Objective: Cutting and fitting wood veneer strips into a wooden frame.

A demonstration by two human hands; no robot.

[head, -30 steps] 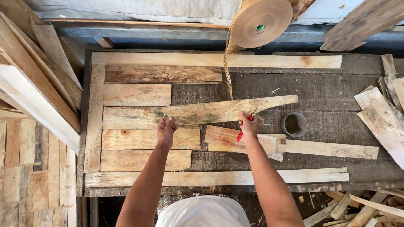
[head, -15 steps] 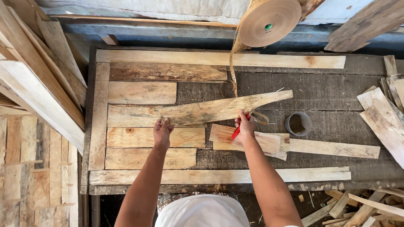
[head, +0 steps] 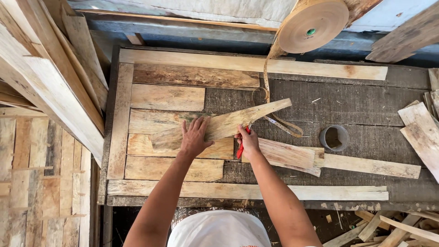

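**Both hands on the tapered slat, marker at its near edge**

My left hand [head: 195, 137] is flat and spread, palm down on the tapered slat [head: 228, 124], pinning it against the row of short boards [head: 167, 97] underneath. Nothing is gripped there; the fingers just press, pointing away from me. My right hand [head: 249, 141] is curled closed around a red marker [head: 240, 147], the red body poking out below my fist toward me; it could be a pencil, the tip is hidden. That fist sits right at the slat's near edge, touching it.

The slat runs on a slant: its wide end lies to the left of my left hand, and it climbs away and to the right, past my right hand, narrowing out beyond my knuckles toward the strapping band [head: 274, 120]. So the long axis crosses both hands, left hand on the broad middle, right hand nearer the thin half.

Just right of my right fist lies another loose slat [head: 286, 154], overlapping a longer one [head: 370, 165] that stretches further right. The band hangs from a big roll [head: 314, 24] up ahead. A small round tin [head: 334, 137] sits well to the right, open, on the dark workbench [head: 366, 105]
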